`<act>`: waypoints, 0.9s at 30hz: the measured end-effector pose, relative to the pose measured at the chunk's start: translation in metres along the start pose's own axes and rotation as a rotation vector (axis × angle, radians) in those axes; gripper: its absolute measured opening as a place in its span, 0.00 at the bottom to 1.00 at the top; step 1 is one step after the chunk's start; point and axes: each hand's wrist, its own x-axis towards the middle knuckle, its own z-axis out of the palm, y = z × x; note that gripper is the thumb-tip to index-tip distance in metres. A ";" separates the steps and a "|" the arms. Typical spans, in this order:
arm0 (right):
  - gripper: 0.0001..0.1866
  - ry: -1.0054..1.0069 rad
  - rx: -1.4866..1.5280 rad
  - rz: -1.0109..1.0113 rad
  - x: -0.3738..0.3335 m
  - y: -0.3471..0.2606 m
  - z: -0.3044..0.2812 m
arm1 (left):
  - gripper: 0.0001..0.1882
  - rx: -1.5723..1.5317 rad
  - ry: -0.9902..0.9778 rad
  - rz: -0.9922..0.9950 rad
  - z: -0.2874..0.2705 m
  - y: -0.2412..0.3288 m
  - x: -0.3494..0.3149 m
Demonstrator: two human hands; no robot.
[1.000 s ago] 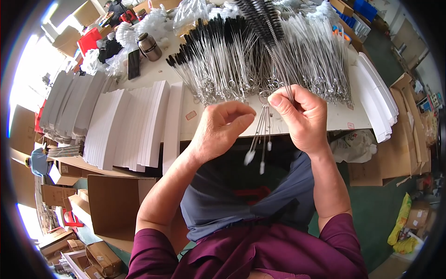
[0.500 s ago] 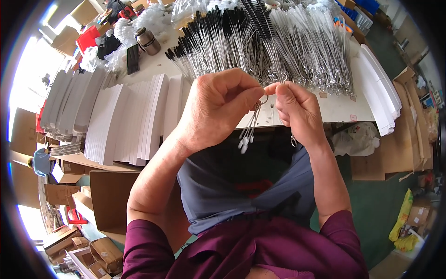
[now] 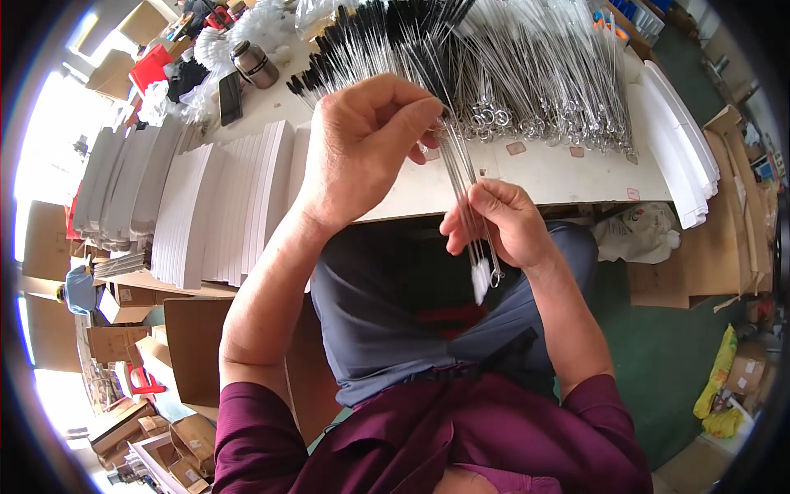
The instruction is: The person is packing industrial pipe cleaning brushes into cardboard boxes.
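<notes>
My left hand (image 3: 362,144) is raised above the table's front edge, thumb and forefinger pinched at the top of a small bunch of thin wire brushes (image 3: 457,173). The brushes hang down past the edge, their small white bristle ends (image 3: 480,281) lowest. My right hand (image 3: 506,218) is closed on a wire-stemmed brush beside the bunch. Its loop end (image 3: 496,278) points down below my fingers, and its black bristles (image 3: 432,67) seem to reach up past my left fingertips. Where the stems cross, I cannot tell them all apart.
Heaps of black brushes (image 3: 354,51) and white brushes (image 3: 568,82) lie along the far side of the table (image 3: 568,177). Stacked white cartons (image 3: 222,206) stand at left, folded white card (image 3: 679,148) at right. A flask (image 3: 255,64) and phone (image 3: 230,100) are back left.
My right hand has moved down, away from my left fingertips, now with a long brush stem in it. The left hand has risen slightly. The hanging brushes now lie alongside that stem.
</notes>
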 end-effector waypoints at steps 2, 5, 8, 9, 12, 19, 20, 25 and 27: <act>0.20 0.009 0.025 0.045 -0.005 0.007 -0.002 | 0.10 0.064 0.031 -0.042 -0.005 -0.011 0.000; 0.19 0.039 0.017 0.111 -0.017 0.016 -0.010 | 0.08 0.020 0.117 -0.039 -0.003 -0.022 0.002; 0.19 0.071 0.005 0.144 -0.029 0.023 -0.016 | 0.08 0.040 0.148 -0.069 -0.005 -0.033 0.007; 0.19 0.088 -0.005 0.164 -0.032 0.025 -0.016 | 0.08 0.043 0.149 -0.071 -0.007 -0.037 0.007; 0.19 0.090 -0.031 0.187 -0.037 0.027 -0.015 | 0.08 0.090 0.130 -0.101 -0.011 -0.050 0.007; 0.19 0.130 -0.131 0.183 -0.042 0.035 -0.011 | 0.08 0.149 0.238 -0.107 -0.010 -0.065 0.007; 0.19 0.137 -0.157 0.184 -0.042 0.037 -0.011 | 0.08 0.152 0.258 -0.108 -0.011 -0.066 0.006; 0.20 0.161 -0.205 0.188 -0.044 0.035 -0.006 | 0.07 0.164 0.299 -0.135 -0.013 -0.072 -0.001; 0.21 0.171 -0.215 0.180 -0.045 0.037 -0.004 | 0.07 0.166 0.308 -0.133 -0.014 -0.073 -0.004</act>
